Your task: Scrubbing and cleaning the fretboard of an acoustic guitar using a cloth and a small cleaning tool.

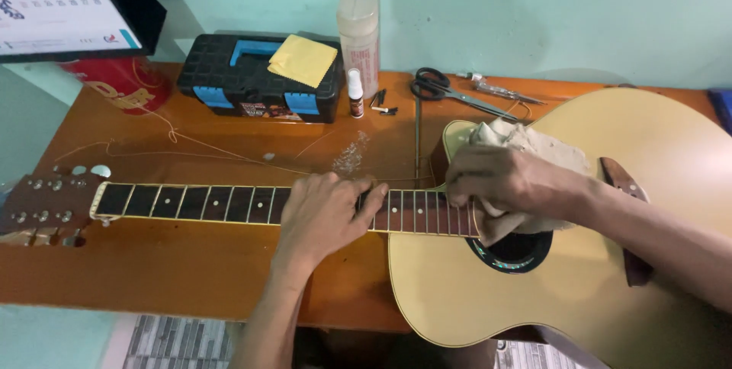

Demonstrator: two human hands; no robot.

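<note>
an unstrung acoustic guitar (610,262) lies flat on the tabletop (191,262), the left hand (320,213) pressing its fretboard (229,203) open-palmed, grip apart, the right hand (511,180) clamped on a cloth (534,148) wiping the upper frets.

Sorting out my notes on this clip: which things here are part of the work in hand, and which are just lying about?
In use: guitar, cloth under the right hand, left hand on the fretboard.

Lying about: black toolbox, yellow pad, scissors, small spray bottle, tall bottle, red tin.
</note>
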